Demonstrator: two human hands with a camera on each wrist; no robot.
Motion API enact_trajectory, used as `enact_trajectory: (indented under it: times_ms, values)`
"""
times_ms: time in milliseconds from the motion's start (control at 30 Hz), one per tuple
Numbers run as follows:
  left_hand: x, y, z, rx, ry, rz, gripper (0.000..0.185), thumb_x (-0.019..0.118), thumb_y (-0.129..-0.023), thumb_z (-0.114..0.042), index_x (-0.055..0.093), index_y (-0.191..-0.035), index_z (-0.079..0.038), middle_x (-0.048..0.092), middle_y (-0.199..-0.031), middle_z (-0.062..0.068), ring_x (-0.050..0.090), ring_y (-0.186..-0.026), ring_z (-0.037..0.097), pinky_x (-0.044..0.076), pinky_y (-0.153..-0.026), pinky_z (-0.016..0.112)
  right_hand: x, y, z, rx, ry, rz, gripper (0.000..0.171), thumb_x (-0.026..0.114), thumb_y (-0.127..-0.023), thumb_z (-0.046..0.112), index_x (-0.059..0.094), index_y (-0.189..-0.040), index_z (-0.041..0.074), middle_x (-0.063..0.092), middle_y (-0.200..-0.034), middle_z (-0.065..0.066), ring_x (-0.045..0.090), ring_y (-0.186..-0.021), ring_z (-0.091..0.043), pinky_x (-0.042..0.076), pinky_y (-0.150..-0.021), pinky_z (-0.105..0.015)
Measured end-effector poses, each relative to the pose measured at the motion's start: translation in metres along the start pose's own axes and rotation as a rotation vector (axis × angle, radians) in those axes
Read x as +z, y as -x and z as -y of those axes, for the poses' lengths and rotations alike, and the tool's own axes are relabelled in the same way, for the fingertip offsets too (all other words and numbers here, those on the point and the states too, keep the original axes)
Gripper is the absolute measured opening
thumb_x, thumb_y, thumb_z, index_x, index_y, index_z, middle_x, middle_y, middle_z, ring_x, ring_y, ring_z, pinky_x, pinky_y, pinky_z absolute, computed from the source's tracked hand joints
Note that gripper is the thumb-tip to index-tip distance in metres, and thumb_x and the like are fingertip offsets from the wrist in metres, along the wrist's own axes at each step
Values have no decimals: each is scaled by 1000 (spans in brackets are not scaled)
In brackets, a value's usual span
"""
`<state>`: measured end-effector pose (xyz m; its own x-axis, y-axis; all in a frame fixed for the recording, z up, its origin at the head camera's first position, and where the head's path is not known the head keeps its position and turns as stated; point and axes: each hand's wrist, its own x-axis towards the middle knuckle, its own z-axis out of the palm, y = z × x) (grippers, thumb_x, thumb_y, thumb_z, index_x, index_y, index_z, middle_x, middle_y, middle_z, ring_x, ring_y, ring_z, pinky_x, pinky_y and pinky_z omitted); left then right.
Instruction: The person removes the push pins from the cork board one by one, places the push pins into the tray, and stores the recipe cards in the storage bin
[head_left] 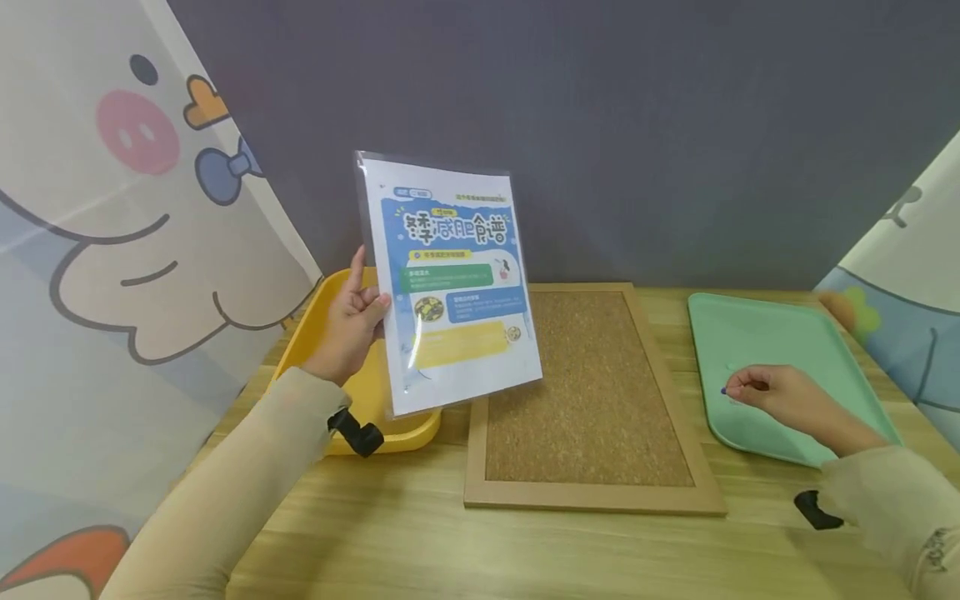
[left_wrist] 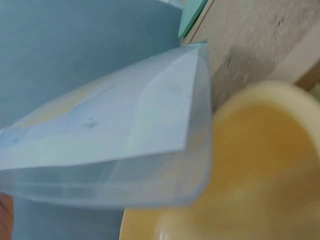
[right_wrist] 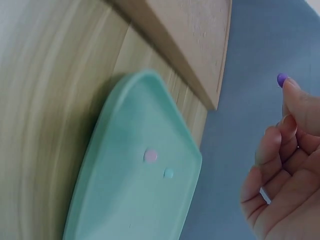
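Observation:
My left hand grips a laminated poster by its left edge, thumb in front. The poster is white and blue with printed Chinese text, held up and tilted over the yellow bin and the left side of a corkboard. In the left wrist view its clear plastic border crosses the bin. My right hand pinches a small purple pushpin between thumb and fingertip, above the green tray. The pushpin's point is hidden.
The wood-framed corkboard lies on a wooden table. At its left stands the yellow bin. A pink round piece and a pale teal one lie on the tray. Behind rises a dark grey panel, with printed cartoon sheets at both sides.

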<state>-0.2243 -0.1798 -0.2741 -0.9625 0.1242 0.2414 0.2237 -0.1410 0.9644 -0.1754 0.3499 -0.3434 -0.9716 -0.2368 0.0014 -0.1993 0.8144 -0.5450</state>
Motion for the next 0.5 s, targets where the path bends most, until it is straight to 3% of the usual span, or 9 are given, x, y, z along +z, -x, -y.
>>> enact_trajectory:
  times_ms: [67, 200, 300, 400, 500]
  values:
    - [-5, -2, 7, 34, 54, 38, 76, 37, -102, 3, -1, -157, -32, 67, -110, -9, 68, -95, 9, 57, -74, 24, 5, 25, -12, 43, 0, -37, 20, 55, -100, 13, 68, -101, -2, 68, -99, -8, 52, -80, 8, 48, -65, -24]
    - [-13, -9, 15, 87, 157, 119, 78, 42, -101, 3, 2, -157, -33, 69, -112, -8, 69, -96, 10, 56, -76, 25, 19, 76, -32, 138, 20, -153, 21, 56, -99, 13, 68, -100, -3, 67, -91, 1, 51, -76, 10, 47, -63, -23]
    - [-14, -10, 14, 80, 169, 91, 81, 47, -99, 1, 4, -157, -35, 70, -107, -4, 69, -85, 8, 53, -72, 15, 15, 82, -61, 192, -30, -129, 26, 54, -100, 17, 66, -103, -7, 66, -92, 2, 49, -76, 12, 47, -63, -23]
    - [-12, -11, 14, 61, 189, 68, 84, 50, -98, 1, 4, -157, -36, 71, -103, -1, 65, -77, 9, 49, -63, 13, 7, 88, -88, 266, -42, -105, 35, 50, -102, 22, 63, -109, -9, 67, -98, -6, 46, -76, 13, 48, -64, -27]
    - [-25, -6, 6, 103, 274, 54, 84, 49, -97, 5, 5, -157, -36, 71, -110, 2, 69, -86, 12, 53, -70, 15, -3, 94, -95, 309, 4, -127, 40, 48, -103, 27, 61, -113, -10, 66, -102, -18, 45, -77, 14, 48, -64, -31]
